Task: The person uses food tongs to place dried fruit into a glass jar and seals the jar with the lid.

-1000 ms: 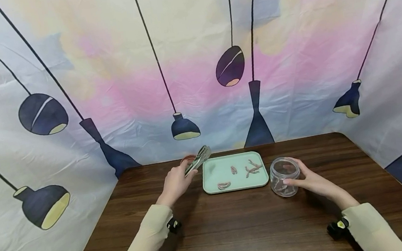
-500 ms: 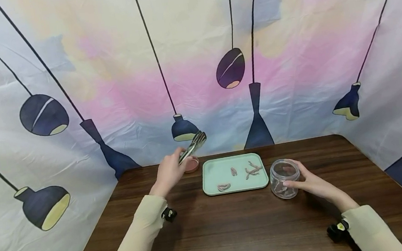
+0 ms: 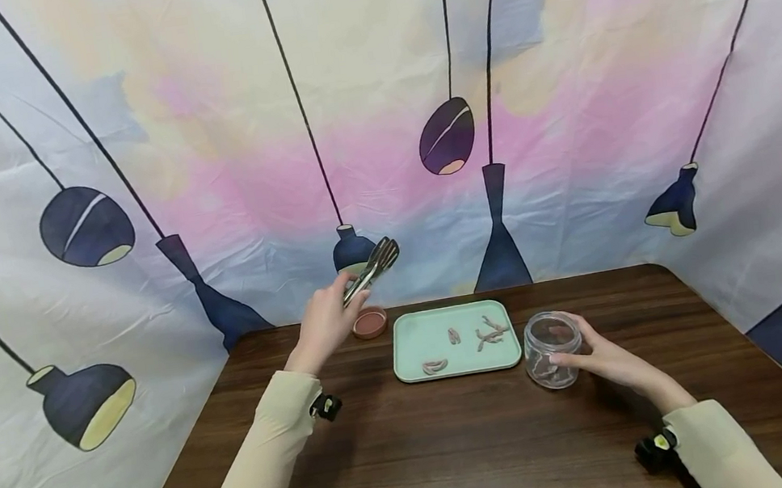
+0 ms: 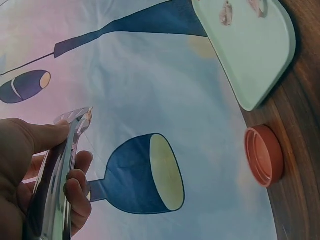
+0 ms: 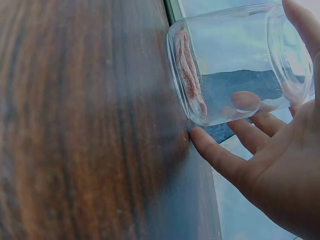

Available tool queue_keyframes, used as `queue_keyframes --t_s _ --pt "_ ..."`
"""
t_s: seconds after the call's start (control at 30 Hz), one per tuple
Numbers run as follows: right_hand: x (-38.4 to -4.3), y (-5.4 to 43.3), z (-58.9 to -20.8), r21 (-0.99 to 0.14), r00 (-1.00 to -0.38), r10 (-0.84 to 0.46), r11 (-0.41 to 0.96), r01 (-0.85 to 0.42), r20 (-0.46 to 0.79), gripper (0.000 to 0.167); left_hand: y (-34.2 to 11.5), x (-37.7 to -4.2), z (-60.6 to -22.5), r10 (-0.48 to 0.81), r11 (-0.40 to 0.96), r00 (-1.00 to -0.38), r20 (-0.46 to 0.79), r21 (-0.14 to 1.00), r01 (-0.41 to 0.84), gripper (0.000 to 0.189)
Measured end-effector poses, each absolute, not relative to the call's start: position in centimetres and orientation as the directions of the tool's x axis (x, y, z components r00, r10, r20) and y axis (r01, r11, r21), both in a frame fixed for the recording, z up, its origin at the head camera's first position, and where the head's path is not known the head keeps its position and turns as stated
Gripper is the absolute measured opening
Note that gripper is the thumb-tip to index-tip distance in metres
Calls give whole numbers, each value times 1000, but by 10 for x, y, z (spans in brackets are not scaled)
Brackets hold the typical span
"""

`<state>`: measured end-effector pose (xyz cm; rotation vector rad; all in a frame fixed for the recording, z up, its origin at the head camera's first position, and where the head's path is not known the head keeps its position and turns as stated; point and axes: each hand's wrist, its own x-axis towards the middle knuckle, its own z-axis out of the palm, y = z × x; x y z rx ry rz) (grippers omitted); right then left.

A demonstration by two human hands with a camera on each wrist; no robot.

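Note:
My left hand [image 3: 323, 324] grips metal tongs [image 3: 373, 267], raised over the table's back edge with their ends pointing up and to the right. In the left wrist view the tongs' ends [image 4: 82, 120] lie close together, with a small pinkish bit at the tip too small to identify. My right hand [image 3: 613, 359] holds a lidless clear jar [image 3: 553, 346] upright on the table, thumb and fingers round its side. Pinkish strips [image 5: 189, 75] lie on the jar's bottom. Between the hands, a mint-green tray [image 3: 410, 339] bears several more thin pinkish strips [image 3: 492, 334].
A reddish-brown screw lid [image 3: 370, 323] lies inside up at the table's back edge, left of the tray. Behind the dark wooden table [image 3: 453, 448] hangs a cloth [image 3: 380, 156] printed with lamps.
My left hand has lifted the tongs up and slightly left, away from the tray, uncovering the reddish-brown lid. The right hand and the jar have stayed in place.

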<state>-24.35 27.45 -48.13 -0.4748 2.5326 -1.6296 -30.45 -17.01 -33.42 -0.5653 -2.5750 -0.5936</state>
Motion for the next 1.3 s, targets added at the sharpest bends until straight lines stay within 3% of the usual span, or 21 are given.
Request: queue_keyframes --t_s 1.3 --pt "-242 273 -476 -900 -948 -309 387 -199 76 84 -111 -303 -307 401 766 -779 481 291 574 36"
